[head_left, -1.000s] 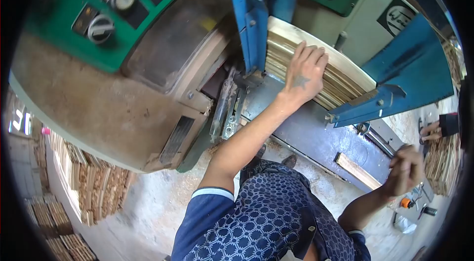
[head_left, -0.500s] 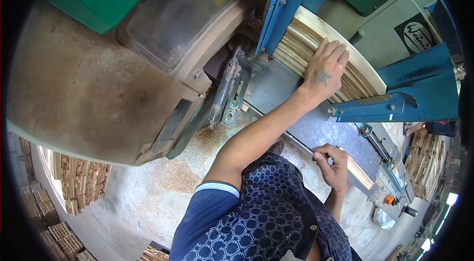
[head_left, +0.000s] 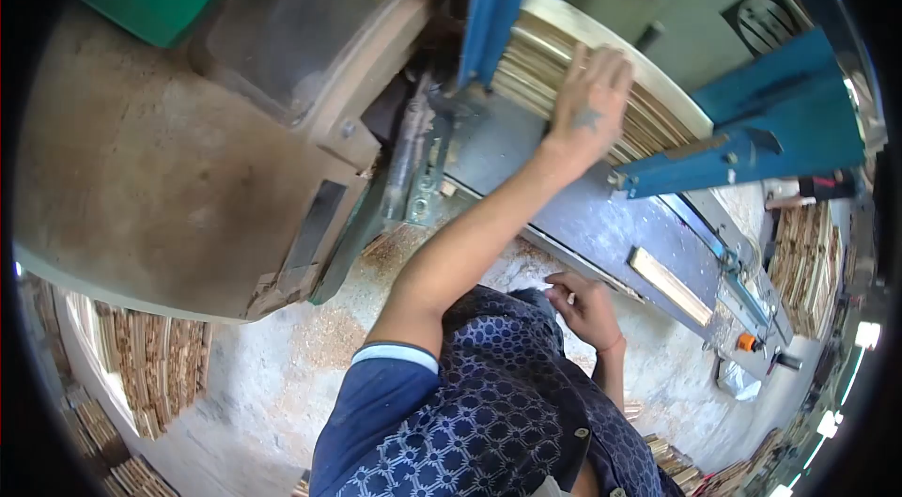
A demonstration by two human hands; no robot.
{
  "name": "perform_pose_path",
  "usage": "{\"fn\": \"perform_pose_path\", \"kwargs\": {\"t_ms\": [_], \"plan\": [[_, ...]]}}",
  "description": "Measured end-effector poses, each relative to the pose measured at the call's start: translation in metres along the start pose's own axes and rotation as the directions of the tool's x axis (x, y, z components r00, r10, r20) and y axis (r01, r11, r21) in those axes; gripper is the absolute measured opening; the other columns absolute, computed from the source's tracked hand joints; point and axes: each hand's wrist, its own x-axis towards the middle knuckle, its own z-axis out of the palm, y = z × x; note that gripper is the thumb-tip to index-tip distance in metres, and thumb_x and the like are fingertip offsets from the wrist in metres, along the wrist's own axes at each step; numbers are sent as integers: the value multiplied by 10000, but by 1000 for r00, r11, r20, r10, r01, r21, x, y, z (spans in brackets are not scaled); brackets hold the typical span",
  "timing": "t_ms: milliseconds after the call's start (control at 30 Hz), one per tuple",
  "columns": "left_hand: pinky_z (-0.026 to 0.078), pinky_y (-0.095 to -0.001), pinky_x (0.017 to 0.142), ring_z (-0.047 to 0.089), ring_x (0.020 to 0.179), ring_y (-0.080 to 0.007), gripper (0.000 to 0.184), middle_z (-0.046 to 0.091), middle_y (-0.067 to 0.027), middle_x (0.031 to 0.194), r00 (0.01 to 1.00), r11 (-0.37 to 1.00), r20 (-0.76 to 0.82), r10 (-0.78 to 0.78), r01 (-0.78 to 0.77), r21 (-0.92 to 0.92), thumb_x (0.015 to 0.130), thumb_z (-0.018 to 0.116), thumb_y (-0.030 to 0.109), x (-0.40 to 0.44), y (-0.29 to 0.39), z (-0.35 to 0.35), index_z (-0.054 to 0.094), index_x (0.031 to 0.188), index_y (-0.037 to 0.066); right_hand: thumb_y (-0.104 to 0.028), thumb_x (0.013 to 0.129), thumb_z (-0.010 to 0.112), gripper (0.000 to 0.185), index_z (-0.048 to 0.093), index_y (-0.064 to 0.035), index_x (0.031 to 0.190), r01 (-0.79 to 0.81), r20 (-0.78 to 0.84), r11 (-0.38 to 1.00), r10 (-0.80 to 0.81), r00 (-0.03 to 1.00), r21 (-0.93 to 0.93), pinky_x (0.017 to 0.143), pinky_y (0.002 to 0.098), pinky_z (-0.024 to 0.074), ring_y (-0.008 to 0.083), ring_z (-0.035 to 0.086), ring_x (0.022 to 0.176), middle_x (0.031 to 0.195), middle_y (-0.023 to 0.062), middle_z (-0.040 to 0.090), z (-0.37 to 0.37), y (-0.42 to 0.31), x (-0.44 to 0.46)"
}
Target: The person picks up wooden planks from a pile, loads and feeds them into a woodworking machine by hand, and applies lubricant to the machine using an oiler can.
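My left hand [head_left: 590, 107] lies on the stack of wooden strips [head_left: 526, 65], fingers stretched across their upper faces. The strips sit side by side between two upright blue metal guides [head_left: 752, 151], above a grey metal machine table [head_left: 583, 220]. My right hand [head_left: 587, 309] is in front of the table's near edge, close to my shirt. Its fingers are loosely bent and apart, with nothing visible in them. A short pale wooden piece [head_left: 672, 286] lies on the table to the right, away from both hands.
A large dusty machine cover [head_left: 178, 168] with a dark window fills the left side. A metal rod with a bracket [head_left: 413, 163] stands beside it. Stacked wood [head_left: 155, 361] is at lower left, more [head_left: 803, 262] at right. Sawdust lies on the floor [head_left: 329, 333].
My right hand has drawn back from the table's edge toward my body, and its pinched fingers have loosened. My left hand remains on the strips. The view has shifted slightly.
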Motion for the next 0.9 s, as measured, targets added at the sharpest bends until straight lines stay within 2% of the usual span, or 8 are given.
{"fn": "perform_pose_path", "kwargs": {"t_ms": [233, 367, 500, 600, 700, 833, 867, 900], "plan": [[273, -538, 1238, 383, 1483, -312, 808, 468, -128, 1556, 990, 947, 137, -16, -29, 321, 689, 703, -43, -5, 10, 11, 474, 1459, 41, -293, 950, 668, 272, 699, -89, 1127, -9, 76, 1000, 11, 997, -16, 724, 458, 550, 361, 709, 803, 877, 139, 744, 17, 103, -84], [247, -556, 1244, 405, 1464, -352, 723, 512, -168, 1511, 992, 946, 127, -6, -35, 324, 748, 632, -64, -7, 17, 14, 483, 1450, 17, -338, 928, 690, 304, 721, -91, 1102, -224, 22, 974, 225, 974, -36, 758, 468, 555, 371, 714, 846, 880, 148, 754, 41, 178, -150], [345, -514, 1200, 503, 1372, -398, 602, 590, -217, 1414, 999, 996, 19, 49, -47, -75, 804, 575, -75, -49, 63, 5, 550, 1400, 3, -331, 921, 697, 328, 729, -49, 1084, -376, 10, 926, 376, 927, 42, 776, 417, 568, 338, 743, 876, 908, 179, 758, 89, 269, -222], [489, -427, 1056, 650, 1188, -387, 397, 694, -215, 1244, 972, 937, 138, -188, 220, -271, 888, 560, -15, -129, 101, 9, 661, 1271, -2, -298, 911, 691, 322, 740, -10, 1046, -451, 36, 892, 450, 892, 25, 791, 396, 572, 300, 750, 870, 919, 185, 764, 134, 330, -268], [548, -382, 955, 722, 1097, -242, 321, 749, -166, 1157, 752, 792, 484, -448, 585, -176, 928, 593, 52, -249, 105, 22, 704, 1229, 30, -248, 905, 673, 287, 760, 9, 1000, -662, 270, 684, 605, 749, 305, 822, 381, 569, 258, 736, 900, 931, 156, 770, 163, 359, -295], [542, -507, 862, 668, 1019, -439, 202, 704, -222, 1068, 492, 716, 604, -627, 669, 199, 972, 558, 225, -421, 90, 14, 722, 1046, 133, -151, 856, 649, 224, 786, 9, 930, -462, 99, 613, 531, 842, 640, 791, 351, 573, 224, 714, 828, 918, 139, 762, 232, 425, -333], [541, -510, 832, 661, 996, -451, 183, 700, -227, 1031, 453, 681, 592, -667, 693, 238, 946, 569, 247, -473, 76, 13, 701, 1006, 136, -127, 833, 650, 219, 784, 28, 911, -523, 143, 575, 577, 804, 629, 809, 342, 562, 223, 714, 868, 932, 143, 764, 224, 411, -334], [546, -502, 822, 676, 986, -434, 197, 710, -213, 1020, 413, 691, 619, -669, 652, 312, 932, 572, 241, -522, 62, 10, 707, 1034, 139, -140, 833, 663, 228, 784, 34, 919, -280, 87, 950, 270, 959, 141, 818, 343, 554, 231, 715, 901, 959, 154, 770, 243, 454, -342]]}}
